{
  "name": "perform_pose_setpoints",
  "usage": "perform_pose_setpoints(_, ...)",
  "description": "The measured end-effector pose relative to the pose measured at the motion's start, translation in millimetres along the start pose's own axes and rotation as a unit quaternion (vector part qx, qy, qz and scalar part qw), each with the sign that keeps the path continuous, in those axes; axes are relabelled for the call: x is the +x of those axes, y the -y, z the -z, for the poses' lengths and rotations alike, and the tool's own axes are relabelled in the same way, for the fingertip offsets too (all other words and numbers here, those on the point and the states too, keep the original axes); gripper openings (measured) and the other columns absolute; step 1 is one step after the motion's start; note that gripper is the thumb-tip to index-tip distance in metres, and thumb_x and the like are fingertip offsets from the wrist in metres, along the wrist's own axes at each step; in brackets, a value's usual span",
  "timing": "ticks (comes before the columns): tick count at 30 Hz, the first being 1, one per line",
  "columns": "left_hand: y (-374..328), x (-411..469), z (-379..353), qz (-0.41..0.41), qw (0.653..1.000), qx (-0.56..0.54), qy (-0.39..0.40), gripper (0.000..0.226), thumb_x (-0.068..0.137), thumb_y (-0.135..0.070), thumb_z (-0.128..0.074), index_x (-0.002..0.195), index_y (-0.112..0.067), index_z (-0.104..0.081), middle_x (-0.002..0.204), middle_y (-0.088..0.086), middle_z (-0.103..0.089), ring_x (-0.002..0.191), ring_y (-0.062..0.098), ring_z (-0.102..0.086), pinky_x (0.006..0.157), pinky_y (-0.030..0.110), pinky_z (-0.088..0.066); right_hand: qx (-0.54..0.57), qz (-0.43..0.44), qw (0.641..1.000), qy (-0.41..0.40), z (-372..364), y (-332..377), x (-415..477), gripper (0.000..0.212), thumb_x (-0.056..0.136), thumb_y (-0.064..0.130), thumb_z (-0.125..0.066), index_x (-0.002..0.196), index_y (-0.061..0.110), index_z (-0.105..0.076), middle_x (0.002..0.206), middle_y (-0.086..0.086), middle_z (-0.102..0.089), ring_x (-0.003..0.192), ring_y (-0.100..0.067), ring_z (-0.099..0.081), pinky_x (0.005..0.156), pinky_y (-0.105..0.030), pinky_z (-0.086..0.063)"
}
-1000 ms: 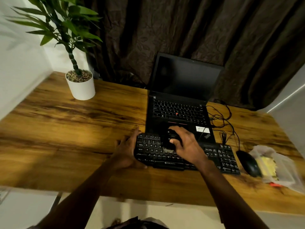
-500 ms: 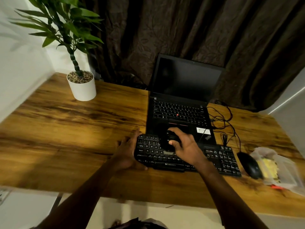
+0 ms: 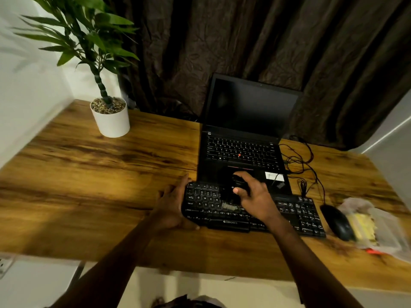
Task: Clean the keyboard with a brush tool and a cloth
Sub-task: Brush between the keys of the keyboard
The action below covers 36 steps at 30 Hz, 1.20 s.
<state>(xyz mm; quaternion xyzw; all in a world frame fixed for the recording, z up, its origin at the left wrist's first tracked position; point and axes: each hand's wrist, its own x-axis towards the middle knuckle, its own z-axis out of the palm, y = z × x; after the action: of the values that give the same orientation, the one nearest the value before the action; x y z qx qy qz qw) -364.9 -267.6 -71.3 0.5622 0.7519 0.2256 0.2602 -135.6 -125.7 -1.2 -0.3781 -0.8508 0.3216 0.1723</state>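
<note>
the black rectangular plastic keyboard (image 3: 295,212) lies flat near the front of the wood-grain desk (image 3: 100,185). its long axis runs from 9 o'clock towards 3 to 4 o'clock, the right end a little nearer the person. the printed white brand label on its front rim faces 6 o'clock. its keys are dark with pale legends, sharp on the left and smeared on the right.

the right hand (image 3: 258,198) is over the middle of the keys, fingers curled round a dark-handled brush tool (image 3: 238,184). pale grey bristles point down onto the letter rows. the brush is blurred, so its exact shape is probably not to be trusted. the left hand (image 3: 171,207) has relaxed, fairly straight fingers resting against the keyboard's left end, thumb along the front corner.

at 12 o'clock an open black laptop (image 3: 242,152) with a dark screen meets the keyboard's far edge. at 3 o'clock a black mouse (image 3: 338,222) sits just beside the right end, and a clear plastic bag (image 3: 378,227) with yellow contents lies beyond it. thin black cables (image 3: 298,161) tangle at 1 o'clock. bare desk stretches from 9 to 11 o'clock up to a white round pot (image 3: 111,121) with a green plant. the desk's front edge is near at 6 o'clock. a dark brown curtain (image 3: 244,41) hangs behind.
</note>
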Motion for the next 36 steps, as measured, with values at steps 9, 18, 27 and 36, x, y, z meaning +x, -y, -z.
perform_pose_setpoints(9, -1.7, -1.6, 2.6, 0.012, 1.0, -0.002, 0.005, 0.158, 0.031, -0.075, -0.08, 0.151, -0.043, 0.018, 0.152, 0.001, -0.037, 0.136, 0.025, -0.029, 0.113, 0.054, -0.019, -0.047, -0.046, 0.997, 0.026, 25.1, -21.3, -8.7, 0.044, 0.096, 0.019, -0.062, 0.131, 0.042, -0.048, 0.107, -0.007, -0.06, 0.076, -0.013, -0.059, 0.048, -0.01, -0.046)
perform_pose_setpoints(18, 2.2, 0.0, -0.9, 0.018, 1.0, 0.01, 0.006, 0.156, 0.032, -0.077, -0.08, 0.151, -0.045, 0.016, 0.152, 0.001, -0.038, 0.138, 0.026, -0.028, 0.113, 0.054, -0.018, -0.019, -0.037, 0.999, 0.021, 20.9, -25.3, -7.1, 0.042, 0.096, 0.016, -0.063, 0.132, 0.035, -0.051, 0.106, -0.008, -0.064, 0.081, -0.013, -0.066, 0.054, -0.017, -0.053)
perform_pose_setpoints(27, -4.0, 0.9, 1.5, 0.027, 0.999, 0.017, 0.007, 0.152, 0.03, -0.073, -0.08, 0.147, -0.051, 0.013, 0.15, -0.007, -0.039, 0.137, 0.026, -0.029, 0.11, 0.053, -0.021, -0.017, -0.03, 0.999, 0.035, 18.1, -35.2, -3.2, 0.047, 0.096, 0.028, -0.062, 0.129, 0.055, -0.042, 0.113, -0.001, -0.062, 0.102, -0.029, -0.06, 0.079, -0.047, -0.06)
perform_pose_setpoints(36, -2.7, 2.1, 0.9, 0.032, 0.999, 0.019, 0.015, 0.157, 0.03, -0.073, -0.081, 0.152, -0.044, 0.014, 0.155, -0.012, -0.034, 0.14, 0.026, -0.027, 0.112, 0.053, -0.016, -0.066, -0.062, 0.994, 0.055, 46.8, -49.5, -8.8, 0.046, 0.097, 0.033, -0.056, 0.13, 0.059, -0.037, 0.113, -0.008, -0.054, 0.105, -0.024, -0.054, 0.085, -0.046, -0.057)
